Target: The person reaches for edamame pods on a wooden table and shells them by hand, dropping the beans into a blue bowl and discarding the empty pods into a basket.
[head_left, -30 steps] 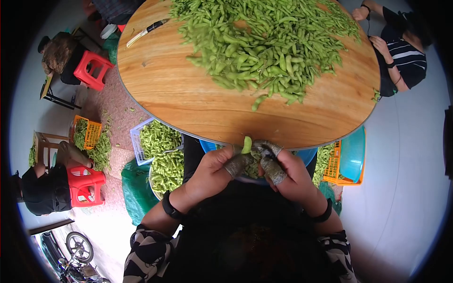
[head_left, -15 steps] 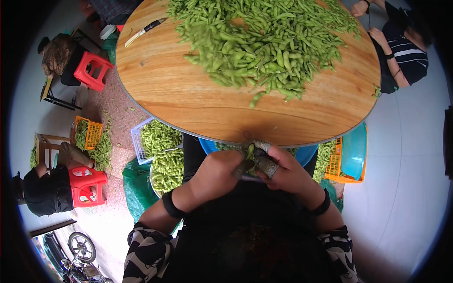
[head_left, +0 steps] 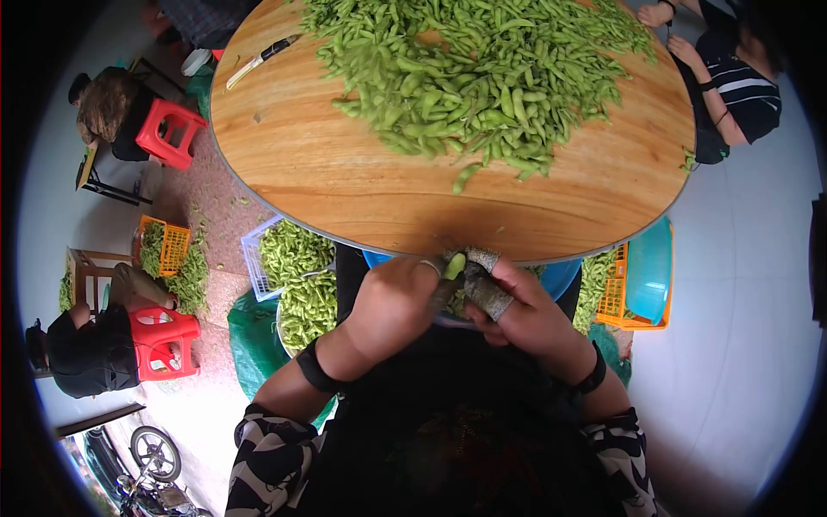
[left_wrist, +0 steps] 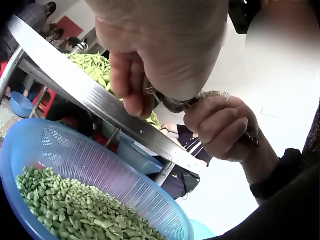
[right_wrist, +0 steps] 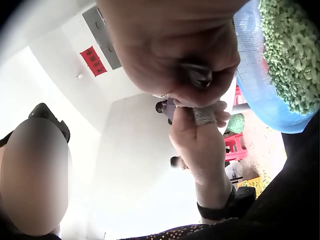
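My left hand point(head_left: 389, 308), thumb and finger wrapped in grey coverings, pinches a green pod point(head_left: 455, 265) just off the table's near edge. My right hand point(head_left: 536, 312) meets it, its wrapped thumb beside the pod. In the right wrist view, the right hand point(right_wrist: 175, 45) is curled round a dark, shiny tool point(right_wrist: 200, 75); the tool's other end sticks out below the fist in the left wrist view. The tool's contact with the pod is hidden. Under the hands, a blue mesh basin point(left_wrist: 82, 147) holds loose green beans point(left_wrist: 85, 207).
A round wooden table point(head_left: 345, 185) bears a large pile of pods point(head_left: 482, 95) and a knife point(head_left: 263, 62). Crates point(head_left: 251, 258) and green bags point(head_left: 254, 340) stand on the left, an orange crate point(head_left: 612, 297) with a teal basin point(head_left: 648, 274) on the right. Several people sit around.
The pod stood upright in my left hand, dropped lower between the hands, and now shows its pale end at the fingertips. My left hand has rolled so its back faces up.
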{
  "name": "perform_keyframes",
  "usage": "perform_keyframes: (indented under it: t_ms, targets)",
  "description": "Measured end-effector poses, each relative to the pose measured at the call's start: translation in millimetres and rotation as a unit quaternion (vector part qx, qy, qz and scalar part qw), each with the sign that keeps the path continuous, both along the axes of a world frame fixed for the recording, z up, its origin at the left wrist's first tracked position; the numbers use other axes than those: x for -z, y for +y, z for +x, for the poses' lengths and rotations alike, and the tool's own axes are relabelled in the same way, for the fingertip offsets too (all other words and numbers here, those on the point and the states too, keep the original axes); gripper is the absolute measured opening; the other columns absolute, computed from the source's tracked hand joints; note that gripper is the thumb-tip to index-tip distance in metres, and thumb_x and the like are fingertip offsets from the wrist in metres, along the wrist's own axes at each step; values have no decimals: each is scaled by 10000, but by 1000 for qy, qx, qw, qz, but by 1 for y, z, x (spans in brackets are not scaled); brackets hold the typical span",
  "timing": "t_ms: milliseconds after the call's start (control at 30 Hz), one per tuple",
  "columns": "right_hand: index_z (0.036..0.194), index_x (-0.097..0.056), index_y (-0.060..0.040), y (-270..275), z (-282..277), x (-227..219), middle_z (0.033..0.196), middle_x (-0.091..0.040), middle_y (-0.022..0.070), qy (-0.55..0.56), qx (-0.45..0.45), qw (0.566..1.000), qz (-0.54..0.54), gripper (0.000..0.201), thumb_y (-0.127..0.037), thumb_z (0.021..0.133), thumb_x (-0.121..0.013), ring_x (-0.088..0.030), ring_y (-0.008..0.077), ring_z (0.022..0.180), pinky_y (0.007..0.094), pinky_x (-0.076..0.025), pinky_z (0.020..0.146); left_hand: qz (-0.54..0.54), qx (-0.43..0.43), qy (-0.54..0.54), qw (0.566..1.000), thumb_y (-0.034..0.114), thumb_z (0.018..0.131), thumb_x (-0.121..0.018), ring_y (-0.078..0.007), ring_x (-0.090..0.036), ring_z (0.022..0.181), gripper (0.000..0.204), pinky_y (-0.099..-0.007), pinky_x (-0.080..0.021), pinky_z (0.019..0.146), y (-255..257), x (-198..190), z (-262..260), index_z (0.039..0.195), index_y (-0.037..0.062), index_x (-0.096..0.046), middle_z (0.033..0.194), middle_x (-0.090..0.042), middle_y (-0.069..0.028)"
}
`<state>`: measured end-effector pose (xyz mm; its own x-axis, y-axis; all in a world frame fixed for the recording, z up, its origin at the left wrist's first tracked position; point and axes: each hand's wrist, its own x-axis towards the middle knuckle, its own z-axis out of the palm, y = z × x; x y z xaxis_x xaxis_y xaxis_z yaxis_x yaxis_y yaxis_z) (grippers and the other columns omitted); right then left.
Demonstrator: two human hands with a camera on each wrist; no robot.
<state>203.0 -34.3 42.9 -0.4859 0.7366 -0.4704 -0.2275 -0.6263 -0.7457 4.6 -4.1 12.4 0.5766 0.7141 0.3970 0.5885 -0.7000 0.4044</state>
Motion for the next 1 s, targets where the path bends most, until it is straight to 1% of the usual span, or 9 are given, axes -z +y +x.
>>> perform_keyframes:
  t_ms: [33, 67, 100, 200, 267, 333, 400, 833, 1000]
  targets:
    - [1218, -473, -121, 1, 2, 1, 728, -478, -24, 11, 3, 1000, -19, 254, -107, 965, -454, -354, 31, 529, 200, -292, 451, 1, 2, 1, 1000, 98, 824, -655, -224, -587, 576, 130, -322, -472, 507, 0, -5, -1, 771, 54, -545, 674, -588, -100]
    - [1218, -473, -121, 1, 7, 1, 728, -478, -24, 11, 4, 1000, -19, 254, -107, 965, -454, -354, 31, 529, 200, -292, 451, -347, 28, -179, 920, 111, 861, -629, -187, -580, 583, 112, -298, -466, 517, -1, -12, -3, 810, 40, -559, 717, -612, -88]
    - [1229, -476, -125, 0, 14, 2, 729, -476, -28, 87, -2, 995, -46, 267, -107, 963, -469, -346, 30, 529, 194, -288, 458, -639, 49, -329, 693, 124, 898, -603, -151, -572, 590, 114, -275, -459, 527, -2, -18, -5, 849, 26, -574, 760, -636, -76]
    - [1233, -491, -110, -1, 24, 1, 725, -493, -15, 122, -4, 989, -88, 288, -115, 947, -521, -386, 45, 532, 216, -322, 463, -730, 112, -426, 522, 127, 954, -513, -102, -568, 640, 131, -235, -449, 570, -1, -20, -10, 917, 29, -592, 814, -652, -60]
    - [1227, -503, -90, -2, 22, 11, 720, -511, 1, 82, 3, 991, -102, 300, -122, 934, -558, -434, 61, 535, 243, -360, 461, -684, 90, -349, 634, 91, 938, -503, -120, -583, 659, 105, -246, -458, 587, -1, -14, -6, 925, 31, -587, 811, -650, -69]
    - [1158, -549, -30, -3, 8, 39, 717, -562, 77, -296, 140, 811, 485, 347, -143, 852, -669, -575, 189, 573, 344, -457, 500, -625, 66, -264, 731, 55, 922, -492, -137, -597, 678, 94, -256, -467, 604, -5, -9, -2, 932, 33, -583, 809, -647, -79]
    - [1085, -563, -10, -5, 6, 30, 766, -598, 117, -352, 117, 787, 493, 339, -127, 801, -705, -612, 266, 648, 371, -486, 563, -482, 108, -165, 854, -2, 882, -483, -165, -605, 696, 115, -279, -477, 621, -10, -7, 1, 953, 21, -570, 816, -638, -93]
    - [984, -599, -21, -14, 8, 21, 844, -635, 155, -514, 16, 724, 459, 274, -112, 753, -714, -640, 358, 733, 390, -515, 611, -561, -39, -191, 804, 17, 877, -527, -115, -619, 657, 110, -275, -490, 585, -21, -14, -19, 973, 10, -580, 784, -656, -92]
    - [968, -594, -21, -12, -11, 18, 795, -615, 155, -421, 80, 730, 533, 256, -170, 794, -708, -630, 356, 708, 404, -513, 602, -301, 30, -97, 948, 27, 860, -591, -219, -636, 618, 40, -292, -485, 553, -23, -6, -17, 872, 40, -628, 696, -621, -93]
